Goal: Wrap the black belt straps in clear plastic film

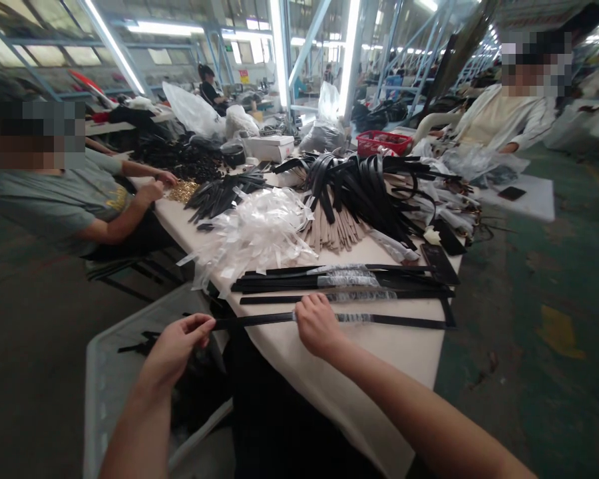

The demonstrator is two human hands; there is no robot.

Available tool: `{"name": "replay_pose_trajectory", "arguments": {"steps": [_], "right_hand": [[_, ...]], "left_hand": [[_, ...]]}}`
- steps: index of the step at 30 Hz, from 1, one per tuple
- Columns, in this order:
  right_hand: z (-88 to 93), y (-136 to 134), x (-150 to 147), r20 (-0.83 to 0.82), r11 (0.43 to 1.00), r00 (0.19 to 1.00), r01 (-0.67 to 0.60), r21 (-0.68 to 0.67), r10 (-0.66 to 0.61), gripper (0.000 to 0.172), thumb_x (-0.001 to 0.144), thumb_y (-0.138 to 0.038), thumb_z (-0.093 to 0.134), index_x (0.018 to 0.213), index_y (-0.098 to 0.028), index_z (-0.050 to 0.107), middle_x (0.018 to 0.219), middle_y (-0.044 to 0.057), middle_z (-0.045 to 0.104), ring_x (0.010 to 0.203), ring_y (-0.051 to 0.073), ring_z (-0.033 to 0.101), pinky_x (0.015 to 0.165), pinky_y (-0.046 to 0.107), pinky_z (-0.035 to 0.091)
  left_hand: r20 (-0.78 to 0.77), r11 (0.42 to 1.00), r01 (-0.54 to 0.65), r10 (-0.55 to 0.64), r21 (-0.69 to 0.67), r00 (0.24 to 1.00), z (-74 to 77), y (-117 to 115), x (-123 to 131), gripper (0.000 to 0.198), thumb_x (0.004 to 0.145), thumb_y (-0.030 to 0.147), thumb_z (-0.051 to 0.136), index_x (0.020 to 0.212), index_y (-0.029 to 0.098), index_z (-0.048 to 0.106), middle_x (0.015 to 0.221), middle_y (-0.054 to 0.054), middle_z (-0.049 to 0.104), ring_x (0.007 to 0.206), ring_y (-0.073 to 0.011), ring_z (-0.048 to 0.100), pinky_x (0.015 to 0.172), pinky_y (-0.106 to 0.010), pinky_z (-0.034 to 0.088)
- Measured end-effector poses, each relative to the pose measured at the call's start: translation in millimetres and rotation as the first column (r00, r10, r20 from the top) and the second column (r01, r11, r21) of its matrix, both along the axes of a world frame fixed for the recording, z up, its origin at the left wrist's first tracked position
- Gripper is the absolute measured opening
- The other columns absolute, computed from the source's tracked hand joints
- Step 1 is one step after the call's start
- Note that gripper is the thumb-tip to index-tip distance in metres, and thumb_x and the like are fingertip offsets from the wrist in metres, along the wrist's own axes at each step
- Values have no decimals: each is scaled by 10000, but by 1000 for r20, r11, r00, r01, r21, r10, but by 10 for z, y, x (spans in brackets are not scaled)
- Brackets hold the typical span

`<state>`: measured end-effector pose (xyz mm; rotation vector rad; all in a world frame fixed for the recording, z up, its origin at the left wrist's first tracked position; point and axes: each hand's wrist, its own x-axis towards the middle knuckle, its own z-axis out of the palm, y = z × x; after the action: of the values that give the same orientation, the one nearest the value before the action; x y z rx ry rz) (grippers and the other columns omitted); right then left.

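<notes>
A long black strap (409, 322) lies across the near part of the table, with clear plastic wrap (355, 319) around its middle. My left hand (182, 342) pinches the strap's left end, just past the table edge. Closed around the strap at the left end of the wrap is my right hand (318, 324). Just beyond it lies another black strap (267, 300) with plastic on it. Farther back, several more wrapped black straps (284, 282) lie side by side. A heap of clear plastic sleeves (269, 223) sits behind them.
Bundles of black straps (374, 189) cover the back of the table (379, 359). A dark phone (438, 263) lies near the right edge. At lower left stands a white bin (97, 386) with black pieces inside. Co-workers sit left and right; a red basket (383, 142) is at the back.
</notes>
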<state>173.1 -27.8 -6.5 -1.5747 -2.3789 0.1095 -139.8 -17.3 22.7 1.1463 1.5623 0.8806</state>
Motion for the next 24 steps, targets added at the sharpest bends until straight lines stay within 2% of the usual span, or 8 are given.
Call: {"name": "replay_pose_trajectory", "arguments": {"steps": [4,8,11,16,18,20,22,24], "right_hand": [[-49,-257,726,82,997,996,33,-72,-28,128,941,-175,477,879,-185,589,930,100,650,914,254,548,844,365,343],[-84,-399,1458,124,971,986,137,-195,-114,135,923,-142,491,1013,-197,575,894,59,693,783,216,620,692,304,347],[18,-341,2125,215,943,956,249,-220,-202,187,911,-108,484,1027,-209,590,856,47,718,739,209,660,643,284,345],[341,26,2920,223,959,939,279,-46,-263,191,951,-225,491,1085,-208,626,945,82,728,850,235,684,745,297,419],[397,204,3016,212,976,956,214,-33,-203,286,906,-352,594,1126,-176,644,1015,124,715,957,279,662,842,343,440],[381,399,3014,146,987,980,146,-66,-135,450,837,-438,679,1188,-158,648,1136,152,688,1079,302,620,944,378,431],[324,643,2962,39,979,983,181,-92,-178,464,849,-446,667,1226,-176,647,1230,135,664,1144,272,597,999,353,419],[262,959,2897,-31,947,951,305,-101,-309,364,925,-391,571,1212,-184,659,1221,113,679,1123,229,618,988,303,426]], "left_hand": [[72,997,-55,58,-45,996,-71,-11,-72,435,568,444,880,811,137,690,609,16,582,511,-98,476,471,-194,377],[178,985,-170,175,-39,968,-76,40,6,429,550,398,884,815,149,658,616,35,564,518,-97,498,485,-199,430],[201,973,-231,229,-12,952,-10,172,-1,365,604,341,843,843,157,639,614,40,562,536,-105,523,507,-202,463],[68,971,-201,193,132,979,48,671,110,308,662,331,777,884,156,653,682,16,603,582,-132,558,564,-241,493],[-151,967,-180,208,180,966,28,857,288,296,694,349,736,897,151,651,727,-14,633,617,-170,590,615,-293,512],[-424,943,-150,272,298,864,-21,929,587,283,727,336,693,939,153,645,842,-63,669,697,-217,625,696,-350,521],[-594,894,-9,304,447,745,-107,850,1014,239,783,313,640,976,172,637,959,-96,678,798,-247,640,773,-370,506],[-638,843,201,200,499,743,-232,646,1524,158,869,304,554,960,202,634,950,-80,684,840,-240,644,786,-342,488]]}}
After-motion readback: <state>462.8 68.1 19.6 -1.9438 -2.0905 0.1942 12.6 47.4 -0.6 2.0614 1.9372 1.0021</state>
